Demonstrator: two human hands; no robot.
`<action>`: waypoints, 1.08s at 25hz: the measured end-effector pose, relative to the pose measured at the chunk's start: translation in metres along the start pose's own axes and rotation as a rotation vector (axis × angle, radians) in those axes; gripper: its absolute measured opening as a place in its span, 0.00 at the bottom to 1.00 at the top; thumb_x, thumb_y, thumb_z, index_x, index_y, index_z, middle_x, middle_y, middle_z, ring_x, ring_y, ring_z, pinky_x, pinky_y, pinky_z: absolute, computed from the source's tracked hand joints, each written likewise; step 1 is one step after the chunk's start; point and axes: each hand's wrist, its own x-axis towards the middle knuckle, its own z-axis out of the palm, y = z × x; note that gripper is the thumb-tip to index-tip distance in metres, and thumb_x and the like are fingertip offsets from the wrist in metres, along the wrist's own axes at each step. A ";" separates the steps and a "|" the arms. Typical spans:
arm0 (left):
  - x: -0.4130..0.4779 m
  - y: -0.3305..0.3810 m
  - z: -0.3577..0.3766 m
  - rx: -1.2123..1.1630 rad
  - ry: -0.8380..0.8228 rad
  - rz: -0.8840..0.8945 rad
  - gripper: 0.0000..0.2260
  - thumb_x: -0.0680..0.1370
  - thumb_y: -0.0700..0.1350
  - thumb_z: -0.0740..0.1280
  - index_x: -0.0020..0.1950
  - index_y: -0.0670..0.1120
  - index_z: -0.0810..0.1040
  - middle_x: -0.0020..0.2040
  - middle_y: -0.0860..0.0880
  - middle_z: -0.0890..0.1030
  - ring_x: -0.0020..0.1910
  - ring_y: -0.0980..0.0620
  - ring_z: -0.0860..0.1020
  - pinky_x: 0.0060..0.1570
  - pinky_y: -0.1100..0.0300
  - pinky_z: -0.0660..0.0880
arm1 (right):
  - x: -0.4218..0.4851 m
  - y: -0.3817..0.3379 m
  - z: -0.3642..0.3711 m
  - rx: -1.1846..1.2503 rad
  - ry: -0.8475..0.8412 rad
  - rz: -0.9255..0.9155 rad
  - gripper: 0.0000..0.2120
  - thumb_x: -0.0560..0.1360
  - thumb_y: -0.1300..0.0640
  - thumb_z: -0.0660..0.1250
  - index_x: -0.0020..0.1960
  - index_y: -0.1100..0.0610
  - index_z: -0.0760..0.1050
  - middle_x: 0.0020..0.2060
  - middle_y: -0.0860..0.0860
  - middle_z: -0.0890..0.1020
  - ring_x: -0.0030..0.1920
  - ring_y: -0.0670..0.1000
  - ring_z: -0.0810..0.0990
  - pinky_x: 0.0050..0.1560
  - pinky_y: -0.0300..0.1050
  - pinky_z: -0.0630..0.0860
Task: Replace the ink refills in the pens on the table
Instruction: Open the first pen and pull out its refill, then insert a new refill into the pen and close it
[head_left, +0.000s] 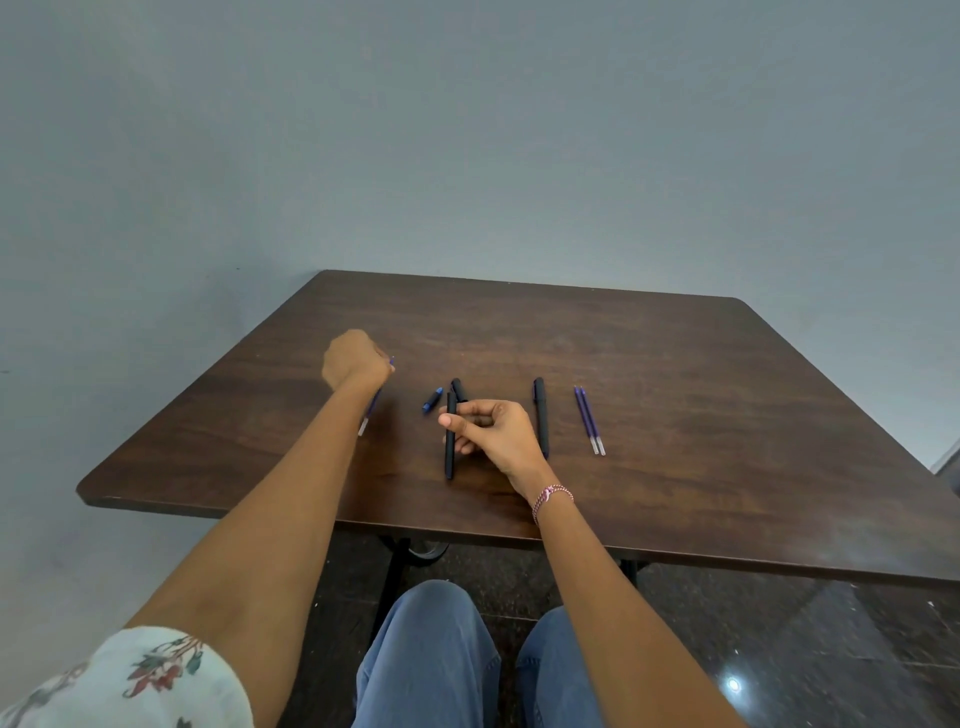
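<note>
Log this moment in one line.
left hand grips purple refill | right hand holds black barrel | on table: blue-tipped piece, black pen, two refills

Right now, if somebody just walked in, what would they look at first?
In the middle of the dark wooden table, the right hand holds a black pen barrel; farther left, the left hand grips a purple refill. Two more purple refills lie side by side on the right.
</note>
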 end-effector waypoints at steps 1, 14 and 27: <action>-0.002 -0.001 0.004 0.040 0.001 -0.002 0.13 0.72 0.46 0.74 0.54 0.42 0.83 0.53 0.41 0.82 0.54 0.42 0.80 0.52 0.51 0.78 | 0.001 0.001 -0.001 0.002 0.000 0.001 0.20 0.69 0.56 0.75 0.57 0.65 0.78 0.37 0.53 0.85 0.30 0.44 0.81 0.36 0.35 0.77; -0.007 -0.002 0.010 0.165 -0.058 -0.058 0.15 0.71 0.49 0.75 0.51 0.41 0.79 0.48 0.42 0.82 0.47 0.46 0.80 0.39 0.57 0.74 | 0.002 0.001 -0.002 0.026 0.002 -0.002 0.19 0.70 0.57 0.75 0.57 0.66 0.78 0.41 0.58 0.85 0.32 0.46 0.80 0.38 0.37 0.78; -0.077 0.031 0.042 -0.823 -0.017 0.325 0.05 0.73 0.44 0.73 0.48 0.47 0.84 0.43 0.49 0.85 0.41 0.55 0.83 0.44 0.59 0.80 | -0.002 -0.001 -0.006 -0.136 0.477 -0.254 0.11 0.72 0.53 0.73 0.52 0.55 0.82 0.35 0.41 0.82 0.38 0.37 0.81 0.44 0.33 0.78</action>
